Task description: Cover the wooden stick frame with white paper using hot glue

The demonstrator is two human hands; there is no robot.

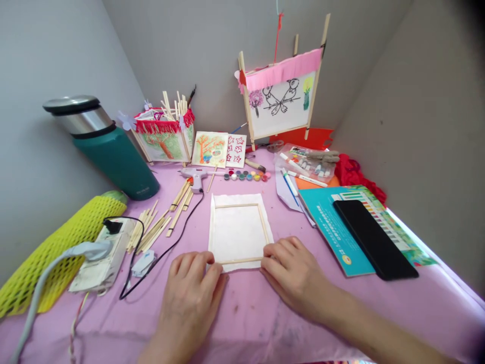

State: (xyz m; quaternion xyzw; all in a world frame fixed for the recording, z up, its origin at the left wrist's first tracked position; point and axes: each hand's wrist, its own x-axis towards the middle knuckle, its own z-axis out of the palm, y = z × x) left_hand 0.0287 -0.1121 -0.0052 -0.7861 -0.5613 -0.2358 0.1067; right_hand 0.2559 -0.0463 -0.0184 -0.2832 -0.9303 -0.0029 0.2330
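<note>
A rectangular frame [238, 206] of thin wooden sticks was lying flat on a white cloth [238, 233], at the near edge of the lilac tablecloth [242, 328] and directly between the two hands. The frame was judged to be light and stiff along each stick, but probably fragile at its slender corners; how the joints were fixed could not be told. The cloth appeared soft and thin, with ragged edges, and was thought likely to crease or slip if pulled. Hold would best be taken on opposite sticks near the corners, with the cloth kept flat beneath them.

The left hand [189, 296] was laid palm-down, its fingers close together, and the left fingertips [215, 269] were placed at the left end of the near stick. The right hand [293, 275] was set likewise, slightly more spread, with the right fingertips [270, 251] at that stick's right end. Neither hand was seen gripping; the frame was only touched from above. A glue gun [195, 178] and loose sticks [149, 230] were lying to the left, beyond the left hand.
</note>
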